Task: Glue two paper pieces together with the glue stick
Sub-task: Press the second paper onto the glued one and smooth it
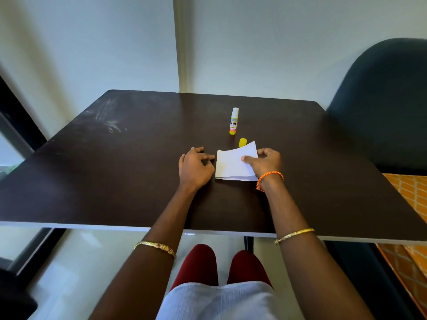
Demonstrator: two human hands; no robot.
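While the left hand (195,166) rests loosely curled and empty, the right hand (265,161) pinches the upper paper (233,162).

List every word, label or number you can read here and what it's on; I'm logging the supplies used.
"KIN" in black capitals, on the label of the glue stick standing uncapped on the table.
Smaller print above and below it on the same label: too small and blurred to read.
The yellow cap and the paper held by the right hand: no text visible.
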